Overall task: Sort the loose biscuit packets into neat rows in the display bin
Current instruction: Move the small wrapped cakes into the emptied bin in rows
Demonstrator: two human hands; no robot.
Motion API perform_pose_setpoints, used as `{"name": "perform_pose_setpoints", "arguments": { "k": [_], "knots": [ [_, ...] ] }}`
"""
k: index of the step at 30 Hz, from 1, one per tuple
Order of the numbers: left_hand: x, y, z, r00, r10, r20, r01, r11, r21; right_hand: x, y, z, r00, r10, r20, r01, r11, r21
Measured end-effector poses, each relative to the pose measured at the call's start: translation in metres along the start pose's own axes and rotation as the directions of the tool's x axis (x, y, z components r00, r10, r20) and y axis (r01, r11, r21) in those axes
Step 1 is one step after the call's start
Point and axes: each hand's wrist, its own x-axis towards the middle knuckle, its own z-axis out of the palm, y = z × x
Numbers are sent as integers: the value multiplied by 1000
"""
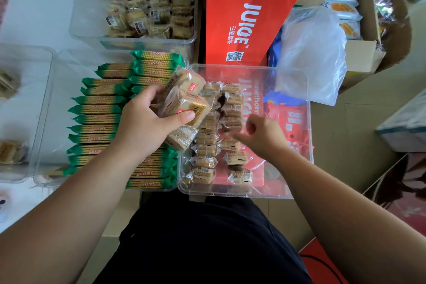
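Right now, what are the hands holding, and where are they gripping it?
Left hand pinches biscuit packets at their near ends. Right hand holds nothing.

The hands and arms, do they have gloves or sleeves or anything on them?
No. The left hand and the right hand are bare, with no gloves, rings or watch in view. Both forearms are bare too, with no sleeves as far as the picture reaches. The fingernails look short and plain. Below them there is dark clothing on the lap.

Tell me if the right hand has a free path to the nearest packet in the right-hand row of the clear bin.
Probably yes: the right hand is empty above the clear bin, nothing covering that packet.
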Motion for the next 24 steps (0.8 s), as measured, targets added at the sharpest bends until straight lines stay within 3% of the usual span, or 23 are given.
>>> {"name": "perform_pose_setpoints", "arguments": {
  "k": [3,8,17,24],
  "knots": [
    [1,1,0,1000,-5,7,5,1000,-2,-2,-6,11,979,-42,198,64,993,-104],
    [1,2,1,1000,-1,3,1,1000,11,5,-14,12,986,-27,166,48,991,-122],
    [-1,2,1,1000,2,-8,-2,1000,5,6,-2,12,998,55,-27,-52,992,112],
    [-2,3,3,1000,10,-20,-10,1000,22,-2,-4,19,988,152,-37,-143,974,178]
  ]
}}
